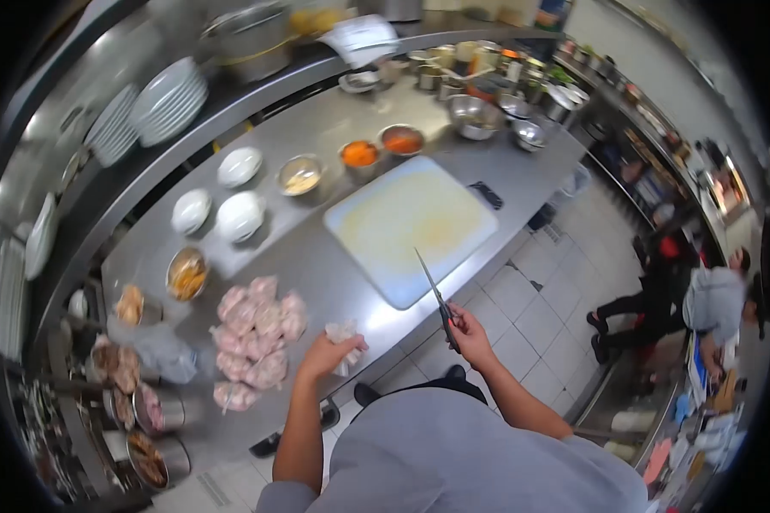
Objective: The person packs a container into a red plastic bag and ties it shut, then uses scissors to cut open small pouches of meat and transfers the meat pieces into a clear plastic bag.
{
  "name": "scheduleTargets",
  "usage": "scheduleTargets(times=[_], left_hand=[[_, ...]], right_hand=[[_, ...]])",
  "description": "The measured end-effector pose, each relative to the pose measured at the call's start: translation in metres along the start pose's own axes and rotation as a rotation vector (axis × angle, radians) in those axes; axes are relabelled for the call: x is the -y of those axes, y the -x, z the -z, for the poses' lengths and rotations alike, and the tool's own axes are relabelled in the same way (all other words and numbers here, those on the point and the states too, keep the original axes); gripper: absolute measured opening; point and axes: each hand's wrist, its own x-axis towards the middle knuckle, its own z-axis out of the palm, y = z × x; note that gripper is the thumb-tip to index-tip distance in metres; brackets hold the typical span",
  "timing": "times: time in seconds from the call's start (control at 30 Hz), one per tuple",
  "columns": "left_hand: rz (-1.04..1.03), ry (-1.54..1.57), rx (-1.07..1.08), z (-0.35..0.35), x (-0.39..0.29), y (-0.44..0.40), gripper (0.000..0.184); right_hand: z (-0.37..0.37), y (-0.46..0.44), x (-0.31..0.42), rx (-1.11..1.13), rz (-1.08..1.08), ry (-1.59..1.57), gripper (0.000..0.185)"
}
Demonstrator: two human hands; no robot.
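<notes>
By the counter's (pixel 312 261) near edge, the right hand (pixel 470 335) grips a black-handled knife (pixel 441 303), blade toward the cutting board (pixel 385 205); the left hand (pixel 325 354) clutches a crumpled whitish wad (pixel 349 341). Pinkish bundles (pixel 261 332) lie just beside that left hand; white bowls (pixel 240 216) stand toward the far edge.

Left forearm (pixel 299 432) bare, extended forward; left hand (pixel 332 352) curled, thumb pointing inward. Right forearm (pixel 526 400) slants inward; right hand (pixel 474 342) gripping.
</notes>
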Motion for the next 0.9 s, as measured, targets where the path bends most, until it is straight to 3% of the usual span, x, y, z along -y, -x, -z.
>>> scheduleTargets(times=[0.07,0.17,0.2,0.27,0.4,0.47,0.53,0.67,0.73,0.8,0.9], left_hand=[[-0.01,-0.015,0.086,-0.045,-0.009,-0.025,0.024],[0.109,0.205,0.24,-0.131,-0.016,-0.067,0.021],[0.107,0.183,0.278,-0.159,-0.011,-0.085,0.021],[0.204,0.021,0.391,-0.251,0.004,-0.139,0.022],[0.251,0.201,0.408,-0.377,0.02,-0.186,0.028],[0.293,0.237,0.497,-0.429,0.018,-0.206,0.028],[0.388,0.087,0.477,-0.469,0.011,-0.222,0.024],[0.338,-0.058,0.586,-0.529,0.042,-0.292,0.026],[0.372,-0.186,0.489,-0.554,0.052,-0.332,0.031],[0.372,-0.232,0.46,-0.576,0.057,-0.37,0.036],[0.435,-0.228,0.352,-0.597,0.074,-0.436,0.043]], right_hand=[[0.046,0.005,-0.008,-0.094,0.037,-0.007,0.043],[0.129,0.024,-0.013,-0.233,-0.148,-0.208,0.043],[0.163,0.031,-0.029,-0.272,-0.137,-0.225,0.043],[0.262,0.061,-0.073,-0.348,-0.347,-0.409,0.043],[0.36,0.114,-0.102,-0.479,-0.457,-0.481,0.046],[0.397,0.139,-0.106,-0.533,-0.581,-0.444,0.045],[0.423,0.156,-0.113,-0.609,-0.579,-0.51,0.042],[0.459,0.173,-0.124,-0.645,-0.512,-0.584,0.051],[0.476,0.176,-0.131,-0.642,-0.516,-0.612,0.052],[0.496,0.179,-0.148,-0.68,-0.532,-0.643,0.041],[0.525,0.191,-0.174,-0.707,-0.67,-0.403,0.051]])
